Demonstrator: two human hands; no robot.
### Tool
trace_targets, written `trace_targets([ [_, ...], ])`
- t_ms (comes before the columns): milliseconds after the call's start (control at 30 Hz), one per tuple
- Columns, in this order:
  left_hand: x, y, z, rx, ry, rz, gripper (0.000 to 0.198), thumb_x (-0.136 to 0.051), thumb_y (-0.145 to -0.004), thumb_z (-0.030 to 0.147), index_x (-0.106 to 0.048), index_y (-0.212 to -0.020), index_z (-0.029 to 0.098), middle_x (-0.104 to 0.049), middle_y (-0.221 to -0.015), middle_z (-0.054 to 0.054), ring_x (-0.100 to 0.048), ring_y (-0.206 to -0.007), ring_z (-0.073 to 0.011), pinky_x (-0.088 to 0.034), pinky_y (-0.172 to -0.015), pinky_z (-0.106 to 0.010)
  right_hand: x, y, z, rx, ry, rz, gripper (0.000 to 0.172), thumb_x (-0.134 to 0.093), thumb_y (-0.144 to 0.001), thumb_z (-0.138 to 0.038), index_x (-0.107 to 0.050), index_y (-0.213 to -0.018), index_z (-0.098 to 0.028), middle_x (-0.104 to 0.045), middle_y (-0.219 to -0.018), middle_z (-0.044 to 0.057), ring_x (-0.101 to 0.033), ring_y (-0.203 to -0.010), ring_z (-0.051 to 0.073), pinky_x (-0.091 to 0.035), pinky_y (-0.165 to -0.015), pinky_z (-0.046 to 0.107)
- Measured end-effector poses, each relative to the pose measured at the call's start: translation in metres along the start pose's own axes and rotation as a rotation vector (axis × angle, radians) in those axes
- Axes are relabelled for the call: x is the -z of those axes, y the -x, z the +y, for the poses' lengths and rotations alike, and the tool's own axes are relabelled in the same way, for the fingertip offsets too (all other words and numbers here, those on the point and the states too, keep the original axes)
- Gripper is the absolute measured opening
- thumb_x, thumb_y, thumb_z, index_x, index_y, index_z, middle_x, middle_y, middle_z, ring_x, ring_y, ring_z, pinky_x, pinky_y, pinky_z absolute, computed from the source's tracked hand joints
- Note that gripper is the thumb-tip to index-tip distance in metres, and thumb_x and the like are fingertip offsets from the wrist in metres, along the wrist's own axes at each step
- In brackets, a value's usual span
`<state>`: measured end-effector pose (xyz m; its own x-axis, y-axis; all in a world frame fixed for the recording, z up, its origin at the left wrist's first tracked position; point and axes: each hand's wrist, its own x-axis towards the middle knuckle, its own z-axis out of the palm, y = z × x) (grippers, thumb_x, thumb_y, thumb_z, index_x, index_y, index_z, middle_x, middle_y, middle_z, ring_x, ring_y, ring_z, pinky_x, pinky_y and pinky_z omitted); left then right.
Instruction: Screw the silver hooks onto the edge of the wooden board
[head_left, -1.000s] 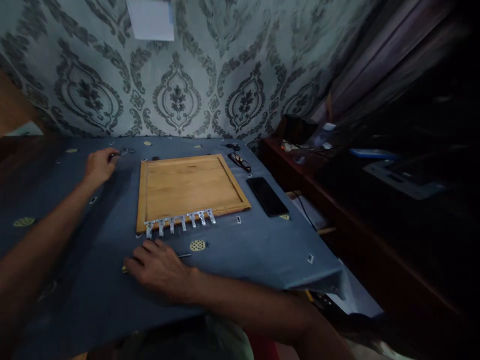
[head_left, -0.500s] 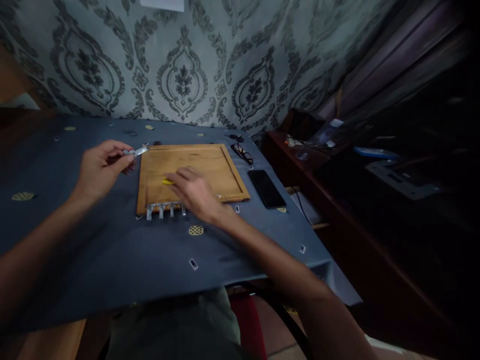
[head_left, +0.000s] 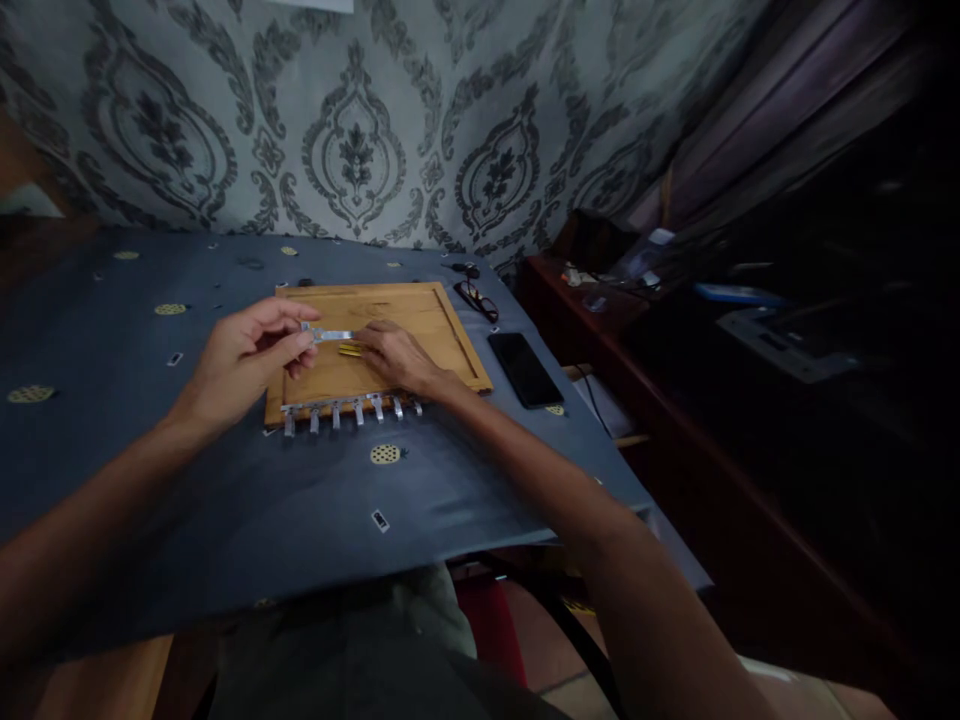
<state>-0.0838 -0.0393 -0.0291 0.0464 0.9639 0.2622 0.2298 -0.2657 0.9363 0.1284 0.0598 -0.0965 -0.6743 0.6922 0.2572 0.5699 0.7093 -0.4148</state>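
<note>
Metal bracket: a small silver strip, pinched at its left end between thumb and fingertips of the left hand. It is held level, just above the wooden board, and its free end points toward the right hand. Left hand is closed narrow on the bracket, with the other fingers curled under.

Right hand sits just right of the bracket's free end, palm down, fingers bunched around a yellow-handled tool. Only a short yellow stub shows past the fingertips, directly under the bracket. Cannot tell if stub and bracket touch. The heel of the right hand rests on the board.

The board is a flat light-wood panel with a raised rim, lying under both hands. A row of brackets hangs off its near edge, below the 2 hands, evenly spaced with their ends sticking onto the blue cloth. The exact count is hard to read in the dim light.

The cloth covers the table and is printed with small yellow ovals, 1 of them just nearer than the bracket row. A small white tag lies further toward the body.

Right of the right hand, off the board, a black phone lies flat, screen dark. Beyond it, glasses lie near the board's far right corner. A damask wallpaper wall stands beyond both hands. A dark side shelf with blurred clutter sits far right.
</note>
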Motion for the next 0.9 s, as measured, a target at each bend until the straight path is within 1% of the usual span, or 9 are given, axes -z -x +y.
trace_targets([
  [67,-0.006,-0.007,0.001,-0.013,-0.004,-0.031,0.023,-0.071,-0.079,0.028,-0.064,-0.099,0.019,-0.067,-0.069,0.000,-0.061,-0.059,-0.0124,-0.050,-0.057,-0.025,0.007,0.017,-0.005,-0.066,-0.222,0.163,0.030,-0.053,-0.102,-0.017,-0.071,-0.125,-0.014,-0.073,-0.125,0.012,-0.066,-0.114,0.022,-0.051,-0.101,0.036],
  [133,-0.013,-0.015,0.003,-0.020,-0.013,-0.071,0.018,-0.069,-0.081,0.025,-0.060,-0.096,0.019,-0.066,-0.067,0.001,-0.060,-0.058,-0.0115,-0.050,-0.057,-0.024,0.018,0.039,-0.015,-0.110,-0.506,0.293,0.032,-0.054,-0.103,-0.029,-0.072,-0.126,-0.015,-0.075,-0.121,0.010,-0.070,-0.105,0.019,-0.055,-0.093,0.033],
  [233,-0.024,-0.026,0.007,-0.024,-0.016,-0.176,0.016,-0.069,-0.082,0.025,-0.061,-0.094,0.018,-0.065,-0.066,0.001,-0.060,-0.057,-0.0104,-0.050,-0.056,-0.023,0.035,0.075,-0.032,-0.146,-0.738,0.330,0.040,-0.060,-0.100,-0.047,-0.074,-0.125,-0.019,-0.076,-0.103,0.005,-0.070,-0.087,0.015,-0.057,-0.083,0.031],
  [333,-0.039,-0.035,0.011,-0.009,-0.014,-0.304,0.018,-0.070,-0.081,0.028,-0.064,-0.095,0.019,-0.066,-0.069,0.000,-0.060,-0.056,-0.0104,-0.051,-0.056,-0.023,0.043,0.100,-0.043,-0.231,-0.789,0.380,0.042,-0.073,-0.089,-0.055,-0.078,-0.112,-0.020,-0.074,-0.096,0.003,-0.067,-0.079,0.014,-0.057,-0.075,0.028],
  [467,-0.060,-0.041,0.012,0.011,-0.009,-0.437,0.017,-0.069,-0.081,0.027,-0.067,-0.095,0.018,-0.066,-0.069,0.000,-0.062,-0.057,-0.0109,-0.053,-0.057,-0.023,0.039,0.115,-0.045,-0.269,-0.855,0.469,0.043,-0.081,-0.080,-0.059,-0.079,-0.098,-0.020,-0.072,-0.086,0.002,-0.065,-0.070,0.013,-0.056,-0.068,0.028],
  [567,-0.073,-0.042,0.010,0.011,-0.017,-0.529,0.016,-0.066,-0.083,0.024,-0.068,-0.097,0.017,-0.064,-0.066,0.001,-0.061,-0.058,-0.0108,-0.052,-0.057,-0.022,0.035,0.121,-0.044,-0.333,-0.888,0.467,0.046,-0.082,-0.076,-0.064,-0.076,-0.086,-0.020,-0.071,-0.077,0.001,-0.062,-0.063,0.012,-0.055,-0.064,0.028],
  [633,-0.077,-0.042,0.007,0.009,-0.040,-0.572,0.020,-0.065,-0.085,0.028,-0.069,-0.101,0.017,-0.065,-0.068,0.000,-0.063,-0.060,-0.0115,-0.053,-0.058,-0.022,0.035,0.127,-0.044,-0.381,-0.906,0.455,0.048,-0.083,-0.073,-0.066,-0.075,-0.083,-0.020,-0.070,-0.073,0.001,-0.061,-0.060,0.012,-0.054,-0.062,0.028],
  [733,-0.074,-0.046,0.000,-0.032,-0.144,-0.537,0.030,-0.065,-0.086,0.037,-0.070,-0.109,0.018,-0.072,-0.080,-0.002,-0.068,-0.069,-0.0140,-0.055,-0.065,-0.025,0.035,0.137,-0.041,-0.438,-0.950,0.448,0.049,-0.085,-0.071,-0.067,-0.074,-0.081,-0.019,-0.072,-0.073,0.001,-0.062,-0.060,0.013,-0.055,-0.059,0.028],
  [900,-0.045,-0.058,-0.018,-0.094,-0.322,-0.304,0.031,-0.060,-0.081,0.042,-0.073,-0.099,0.019,-0.073,-0.078,-0.003,-0.067,-0.070,-0.0165,-0.053,-0.071,-0.029,0.023,0.149,-0.029,-0.569,-1.001,0.520,0.051,-0.086,-0.069,-0.067,-0.071,-0.079,-0.018,-0.071,-0.068,0.001,-0.060,-0.054,0.011,-0.051,-0.052,0.024],
])
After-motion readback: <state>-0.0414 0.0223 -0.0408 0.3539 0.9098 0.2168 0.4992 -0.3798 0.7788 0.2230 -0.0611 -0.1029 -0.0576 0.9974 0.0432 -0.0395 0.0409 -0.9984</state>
